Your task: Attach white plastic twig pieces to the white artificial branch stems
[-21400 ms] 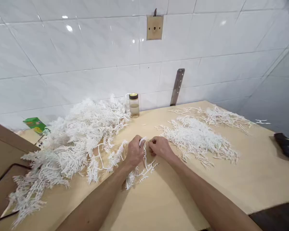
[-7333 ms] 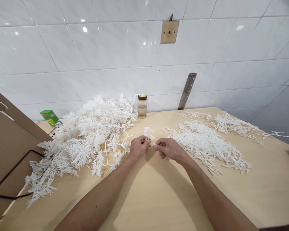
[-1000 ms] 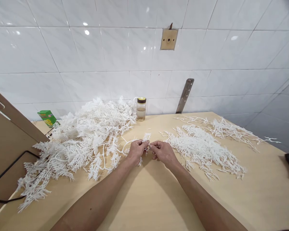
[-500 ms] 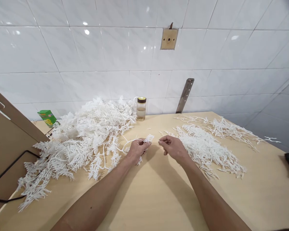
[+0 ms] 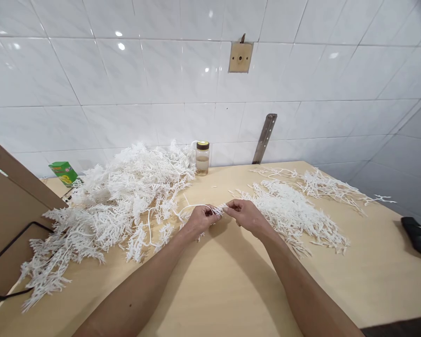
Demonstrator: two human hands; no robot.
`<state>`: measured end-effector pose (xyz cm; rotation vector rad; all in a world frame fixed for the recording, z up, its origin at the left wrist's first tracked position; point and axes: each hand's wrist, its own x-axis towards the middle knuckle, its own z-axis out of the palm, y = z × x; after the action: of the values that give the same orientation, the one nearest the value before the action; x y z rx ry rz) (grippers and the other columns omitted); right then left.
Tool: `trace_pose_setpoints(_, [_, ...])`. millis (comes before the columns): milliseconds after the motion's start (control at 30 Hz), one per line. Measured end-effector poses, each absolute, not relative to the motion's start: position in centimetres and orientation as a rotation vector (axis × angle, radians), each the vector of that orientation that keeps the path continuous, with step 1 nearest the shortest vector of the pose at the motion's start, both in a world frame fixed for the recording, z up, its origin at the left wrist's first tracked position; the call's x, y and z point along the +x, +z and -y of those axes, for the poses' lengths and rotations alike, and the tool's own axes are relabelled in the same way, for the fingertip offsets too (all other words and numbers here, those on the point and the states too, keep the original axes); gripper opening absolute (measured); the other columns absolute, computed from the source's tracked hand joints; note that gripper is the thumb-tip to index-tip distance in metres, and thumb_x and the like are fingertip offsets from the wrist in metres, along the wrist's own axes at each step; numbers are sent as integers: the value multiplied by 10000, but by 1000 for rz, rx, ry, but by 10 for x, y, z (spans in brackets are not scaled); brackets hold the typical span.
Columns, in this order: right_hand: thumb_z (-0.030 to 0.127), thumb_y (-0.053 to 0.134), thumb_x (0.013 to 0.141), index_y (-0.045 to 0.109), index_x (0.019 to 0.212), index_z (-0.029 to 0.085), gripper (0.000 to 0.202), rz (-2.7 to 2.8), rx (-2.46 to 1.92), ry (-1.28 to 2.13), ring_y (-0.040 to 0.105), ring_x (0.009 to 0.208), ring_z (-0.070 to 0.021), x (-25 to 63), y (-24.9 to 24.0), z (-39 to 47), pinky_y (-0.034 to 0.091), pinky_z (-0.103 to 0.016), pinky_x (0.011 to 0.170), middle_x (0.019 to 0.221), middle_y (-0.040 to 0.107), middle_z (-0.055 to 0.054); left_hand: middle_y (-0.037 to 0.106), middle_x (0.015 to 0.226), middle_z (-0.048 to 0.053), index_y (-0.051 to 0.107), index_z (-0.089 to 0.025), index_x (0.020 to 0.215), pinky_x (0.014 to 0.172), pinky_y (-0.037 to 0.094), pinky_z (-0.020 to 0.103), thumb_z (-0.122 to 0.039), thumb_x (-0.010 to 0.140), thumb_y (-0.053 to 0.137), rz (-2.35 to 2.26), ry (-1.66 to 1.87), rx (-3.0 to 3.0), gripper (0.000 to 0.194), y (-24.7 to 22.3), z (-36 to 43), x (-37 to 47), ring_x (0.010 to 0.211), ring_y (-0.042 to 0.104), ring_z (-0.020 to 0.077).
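My left hand [image 5: 198,221] is closed on a white artificial branch [image 5: 218,210], whose curved stem runs back to the left. The thumb and fingers of my right hand [image 5: 246,215] pinch the feathery tip of that branch from the other side. Left of my hands lies a large heap of white branches [image 5: 126,185] with fine leafy sprigs. To the right, close to my right hand, is a pile of loose white sprigs [image 5: 294,210]. Behind it lie thin, mostly bare white stems [image 5: 331,185].
A jar with a dark lid [image 5: 202,159], partly filled with liquid, stands near the tiled wall. A green box [image 5: 63,174] and a cardboard box [image 5: 14,187] are at the left. A metal bracket [image 5: 264,139] leans on the wall. A black object [image 5: 417,236] lies at the right edge.
My right hand has moved left and now pinches the branch tip held by my left hand; before, the two hands were apart. The view has shifted slightly.
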<state>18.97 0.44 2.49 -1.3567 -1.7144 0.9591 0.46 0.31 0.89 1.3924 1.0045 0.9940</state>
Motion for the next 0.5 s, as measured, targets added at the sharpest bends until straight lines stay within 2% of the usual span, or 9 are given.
trace_pose_setpoints(100, [473, 660, 770, 644, 760, 171, 303, 1568, -1326, 1050, 455, 476, -81, 189, 20, -7, 404, -213, 445, 644, 539, 23, 506, 608, -33, 662, -131, 782, 536, 255, 234, -363, 606, 772, -959, 1043, 1273, 312, 10, -5, 4, 546, 375, 76])
trace_pose_setpoints(200, [478, 687, 747, 625, 741, 171, 313, 1484, -1280, 1133, 462, 493, -86, 188, 17, -10, 424, -219, 461, 622, 483, 37, 459, 588, -44, 634, -140, 731, 495, 194, 232, -441, 599, 792, -935, 1030, 1185, 364, 13, -5, 3, 504, 314, 57])
trace_pose_setpoints(333, [489, 710, 724, 627, 739, 170, 331, 1443, -1258, 1157, 457, 502, -86, 186, 15, -11, 423, -220, 459, 618, 482, 37, 460, 596, -30, 585, -148, 650, 476, 206, 230, -508, 624, 775, -943, 1018, 1187, 408, 13, -4, 1, 504, 351, 63])
trace_pose_setpoints(500, [513, 720, 709, 670, 779, 167, 356, 1476, -1189, 1162, 469, 535, -91, 183, 12, -11, 442, -221, 463, 676, 548, 15, 465, 541, -27, 583, -143, 626, 478, 260, 230, -479, 639, 766, -959, 1073, 1203, 383, 8, -5, 4, 489, 380, 71])
